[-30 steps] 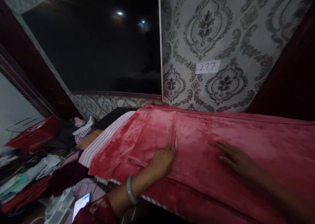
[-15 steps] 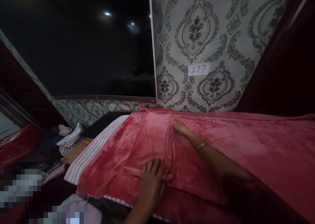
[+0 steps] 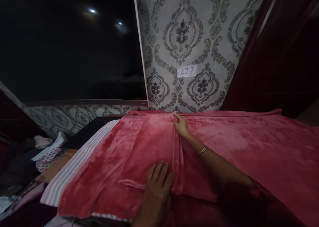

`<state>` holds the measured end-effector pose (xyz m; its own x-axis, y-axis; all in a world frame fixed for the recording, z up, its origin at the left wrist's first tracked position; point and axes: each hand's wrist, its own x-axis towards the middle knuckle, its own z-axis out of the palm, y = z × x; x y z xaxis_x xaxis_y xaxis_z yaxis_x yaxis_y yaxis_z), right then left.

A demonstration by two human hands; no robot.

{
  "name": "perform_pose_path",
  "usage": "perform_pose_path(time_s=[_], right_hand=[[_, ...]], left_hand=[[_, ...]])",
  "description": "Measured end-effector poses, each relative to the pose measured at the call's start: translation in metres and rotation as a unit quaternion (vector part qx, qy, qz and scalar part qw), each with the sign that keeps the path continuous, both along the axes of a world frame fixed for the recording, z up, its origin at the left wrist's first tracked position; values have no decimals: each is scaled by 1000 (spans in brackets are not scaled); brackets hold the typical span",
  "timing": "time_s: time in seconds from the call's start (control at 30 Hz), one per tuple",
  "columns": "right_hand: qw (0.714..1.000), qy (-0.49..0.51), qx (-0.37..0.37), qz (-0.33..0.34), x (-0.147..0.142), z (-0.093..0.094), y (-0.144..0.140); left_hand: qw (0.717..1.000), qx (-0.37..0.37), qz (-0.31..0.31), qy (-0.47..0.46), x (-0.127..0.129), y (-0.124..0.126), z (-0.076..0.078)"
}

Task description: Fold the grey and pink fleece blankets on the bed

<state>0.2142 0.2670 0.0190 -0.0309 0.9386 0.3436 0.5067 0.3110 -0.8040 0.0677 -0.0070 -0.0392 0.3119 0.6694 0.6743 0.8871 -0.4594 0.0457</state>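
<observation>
Fingers [image 3: 159, 170] of the left hand [image 3: 157, 190] lie spread and flat on a red plush blanket [image 3: 236, 144], pressing it down near its front edge beside a long fold. Farther back, the right hand [image 3: 181, 125] reaches across with its fingers together, pinching the same fold close to the wall. That blanket covers a bed, over a striped sheet [image 3: 74, 167] showing at the left. Behind, patterned wallpaper [image 3: 184, 37] carries a small label [image 3: 186, 71] reading 277. Loose clothes [image 3: 47, 150] lie heaped at far left.
</observation>
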Motion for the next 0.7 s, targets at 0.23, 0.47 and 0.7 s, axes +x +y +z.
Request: perform_pose_path(time_s=[0.23, 0.47, 0.7], right_hand=[[999, -15, -31, -11, 33, -30, -5], [999, -13, -25, -18, 34, -24, 13], [998, -32, -46, -36, 51, -31, 9]], left_hand=[[998, -46, -16, 42, 31, -1, 4], [998, -41, -40, 7, 41, -7, 27], [998, -32, -47, 40, 63, 2, 0]])
